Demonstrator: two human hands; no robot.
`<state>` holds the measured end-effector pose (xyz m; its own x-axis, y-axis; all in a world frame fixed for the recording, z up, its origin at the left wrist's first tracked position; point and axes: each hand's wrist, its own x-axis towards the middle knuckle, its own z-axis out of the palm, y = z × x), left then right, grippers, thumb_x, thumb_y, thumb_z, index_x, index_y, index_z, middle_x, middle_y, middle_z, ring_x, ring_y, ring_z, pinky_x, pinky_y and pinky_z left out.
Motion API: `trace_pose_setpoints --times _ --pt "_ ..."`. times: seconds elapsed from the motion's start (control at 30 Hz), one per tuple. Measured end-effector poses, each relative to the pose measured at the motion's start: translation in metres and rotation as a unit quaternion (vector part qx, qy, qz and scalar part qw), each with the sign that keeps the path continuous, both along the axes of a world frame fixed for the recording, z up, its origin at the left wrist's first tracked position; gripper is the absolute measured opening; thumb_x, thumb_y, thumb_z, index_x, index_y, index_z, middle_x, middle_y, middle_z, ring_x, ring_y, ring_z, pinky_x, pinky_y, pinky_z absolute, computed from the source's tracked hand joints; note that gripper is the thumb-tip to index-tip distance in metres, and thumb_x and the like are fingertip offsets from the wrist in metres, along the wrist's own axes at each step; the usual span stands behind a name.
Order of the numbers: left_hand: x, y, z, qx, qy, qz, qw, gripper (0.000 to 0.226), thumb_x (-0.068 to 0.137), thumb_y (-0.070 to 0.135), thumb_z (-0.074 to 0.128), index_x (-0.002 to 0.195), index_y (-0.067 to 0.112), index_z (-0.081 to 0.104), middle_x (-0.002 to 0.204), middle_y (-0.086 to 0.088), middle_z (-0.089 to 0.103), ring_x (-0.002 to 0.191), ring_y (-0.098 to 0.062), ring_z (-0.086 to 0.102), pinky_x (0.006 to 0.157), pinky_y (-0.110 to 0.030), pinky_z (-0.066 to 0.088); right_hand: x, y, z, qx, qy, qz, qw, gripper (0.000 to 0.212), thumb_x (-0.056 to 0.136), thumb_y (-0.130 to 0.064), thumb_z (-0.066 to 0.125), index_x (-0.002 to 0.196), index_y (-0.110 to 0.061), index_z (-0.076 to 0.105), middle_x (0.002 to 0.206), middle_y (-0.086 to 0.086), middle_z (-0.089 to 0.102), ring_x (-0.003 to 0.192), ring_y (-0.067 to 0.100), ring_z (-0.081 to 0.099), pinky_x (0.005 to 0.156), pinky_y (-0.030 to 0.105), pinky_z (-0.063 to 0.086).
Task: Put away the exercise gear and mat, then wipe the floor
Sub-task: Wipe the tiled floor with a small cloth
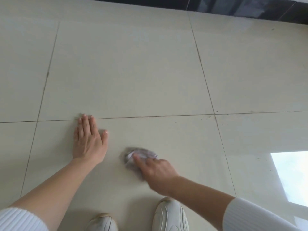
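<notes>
A pale cream tiled floor point(125, 72) with thin grout lines fills the view. No exercise gear or mat is in sight, so the putting away seems done and the wiping is in hand. At left, the left hand point(89, 140) lies flat on a tile, its grip slack, fingers straight, holding nothing. Right of centre, the right hand point(156, 170) has its grip clamped on a crumpled grey-white cloth point(141, 153), blurred, pressed to the floor. Below it stand two white trainers point(170, 215). Further right, small dark specks point(217, 111) dot the tiles, probably yet to be wiped.
</notes>
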<state>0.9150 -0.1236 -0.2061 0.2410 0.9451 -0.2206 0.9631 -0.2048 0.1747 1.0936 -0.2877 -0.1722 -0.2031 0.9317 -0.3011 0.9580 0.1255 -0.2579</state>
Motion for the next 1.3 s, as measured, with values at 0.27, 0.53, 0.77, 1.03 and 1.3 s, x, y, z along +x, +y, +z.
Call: trace_pose_setpoints --times 0.27,0.53,0.77,1.03,1.3 --pt "-0.008 0.0 0.002 -0.003 0.002 -0.01 1.0 0.066 0.098 0.036 0.035 0.152 0.006 0.011 0.16 -0.014 0.003 0.148 -0.028 0.003 0.119 -0.044 0.006 0.058 0.01 -0.003 0.102 -0.038 -0.146 0.983 0.058 0.082 -0.019 0.063 0.136 -0.015 0.043 0.093 0.005 0.071 0.061 0.033 0.067 0.051 0.033 0.05" --pt "-0.01 0.001 0.003 -0.001 -0.001 -0.019 1.0 0.064 0.098 0.034 0.036 0.152 0.007 0.015 0.16 -0.013 0.006 0.148 -0.029 0.006 0.118 -0.045 0.01 0.133 0.037 0.0 -0.003 -0.065 -0.515 0.855 0.054 0.096 -0.019 0.032 0.148 -0.02 0.021 0.121 0.014 0.061 0.096 0.036 0.059 0.069 0.034 0.036" --pt "-0.015 0.007 0.005 -0.001 -0.007 -0.014 1.0 0.062 0.098 0.034 0.035 0.153 0.012 0.015 0.16 -0.015 0.004 0.148 -0.03 0.004 0.118 -0.045 0.009 0.023 0.052 -0.002 0.044 0.031 -0.04 0.998 0.064 0.088 -0.018 0.053 0.148 -0.013 0.031 0.115 0.018 0.064 0.086 0.04 0.066 0.066 0.041 0.051" --pt "-0.035 -0.001 0.008 -0.018 0.001 -0.005 1.0 0.059 0.099 0.038 0.02 0.154 0.017 0.009 0.16 -0.015 -0.002 0.148 -0.029 -0.001 0.119 -0.04 0.006 0.032 0.082 -0.009 0.058 -0.017 0.185 0.981 0.072 0.085 -0.018 0.057 0.148 -0.012 0.024 0.125 0.012 0.061 0.093 0.034 0.065 0.07 0.036 0.047" --pt "-0.093 0.003 0.026 -0.099 0.036 0.01 0.994 0.063 0.1 0.041 0.026 0.153 0.025 -0.005 0.159 -0.013 -0.014 0.147 -0.025 -0.012 0.12 -0.037 0.0 0.071 0.181 0.005 0.012 -0.044 -0.299 0.953 0.056 0.097 -0.024 0.038 0.149 -0.014 0.019 0.13 0.017 0.056 0.112 0.038 0.055 0.08 0.038 0.041"
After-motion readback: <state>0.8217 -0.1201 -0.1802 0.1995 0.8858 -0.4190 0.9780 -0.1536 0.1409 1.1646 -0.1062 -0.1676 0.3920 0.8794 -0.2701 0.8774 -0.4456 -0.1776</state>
